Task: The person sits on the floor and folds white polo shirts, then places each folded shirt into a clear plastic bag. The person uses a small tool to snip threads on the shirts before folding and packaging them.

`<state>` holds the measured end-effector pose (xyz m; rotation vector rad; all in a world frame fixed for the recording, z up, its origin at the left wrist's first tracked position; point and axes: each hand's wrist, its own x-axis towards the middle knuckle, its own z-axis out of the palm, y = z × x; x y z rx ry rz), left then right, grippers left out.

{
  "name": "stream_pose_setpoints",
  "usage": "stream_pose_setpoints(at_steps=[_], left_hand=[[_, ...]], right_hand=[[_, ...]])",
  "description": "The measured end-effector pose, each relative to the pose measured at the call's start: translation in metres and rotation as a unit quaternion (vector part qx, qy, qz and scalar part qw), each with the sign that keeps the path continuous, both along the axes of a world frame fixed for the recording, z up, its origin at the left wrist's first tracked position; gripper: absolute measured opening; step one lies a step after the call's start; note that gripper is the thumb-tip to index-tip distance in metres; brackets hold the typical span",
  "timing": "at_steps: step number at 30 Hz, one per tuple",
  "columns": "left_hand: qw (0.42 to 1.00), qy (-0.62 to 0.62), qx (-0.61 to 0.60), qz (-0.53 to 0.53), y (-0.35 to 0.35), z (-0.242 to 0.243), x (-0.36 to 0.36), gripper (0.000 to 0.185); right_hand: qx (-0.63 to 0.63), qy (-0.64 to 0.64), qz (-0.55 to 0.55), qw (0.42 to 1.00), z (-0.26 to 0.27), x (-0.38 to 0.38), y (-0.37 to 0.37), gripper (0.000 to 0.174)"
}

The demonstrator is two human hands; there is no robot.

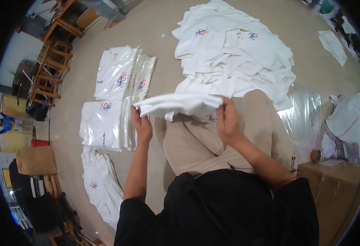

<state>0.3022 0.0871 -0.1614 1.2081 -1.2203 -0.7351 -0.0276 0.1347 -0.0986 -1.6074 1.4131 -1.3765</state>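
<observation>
Between my two hands a folded white shirt [180, 103] is held up above my crossed legs, slightly blurred. My left hand [141, 123] grips its left end and my right hand [229, 123] grips its right end. A small label hangs from its lower edge. To the left lie stacks of folded white shirts in clear plastic bags [101, 126], printed in blue and red. Below them, unbagged white shirts [101, 184] overlap one another. A large heap of loose white shirts [235, 58] spreads beyond my knees.
Clear plastic bags [306, 120] lie on the floor at right, near a tape roll [315, 155] and a cardboard box [330, 181]. A crumpled white sack [347, 123] sits behind the box. Wooden furniture [49, 73] lines the left side. Another person's legs [109, 10] show at the top.
</observation>
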Motion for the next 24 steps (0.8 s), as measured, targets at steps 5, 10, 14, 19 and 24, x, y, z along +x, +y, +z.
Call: stream_pose_setpoints(at_steps=[5, 10, 14, 19, 24], left_hand=[[0.974, -0.007, -0.223, 0.043, -0.045, 0.036, -0.104, 0.041], [0.955, -0.036, -0.292, 0.028, -0.025, 0.086, -0.169, 0.031], [0.982, 0.021, -0.147, -0.116, 0.003, 0.154, -0.224, 0.01], [0.975, 0.047, 0.122, -0.182, -0.033, 0.075, -0.282, 0.017], [0.929, -0.05, 0.318, -0.182, -0.049, -0.065, -0.327, 0.035]], right_hand=[[-0.237, -0.013, -0.162, 0.958, 0.02, -0.052, -0.026, 0.026], [-0.345, -0.017, -0.227, 0.91, 0.03, -0.14, 0.013, 0.028], [-0.233, -0.019, -0.321, 0.918, 0.079, -0.169, 0.049, 0.031], [0.076, 0.033, -0.277, 0.957, 0.048, -0.225, 0.039, 0.038], [0.198, 0.128, -0.343, 0.909, -0.115, -0.275, 0.035, 0.037]])
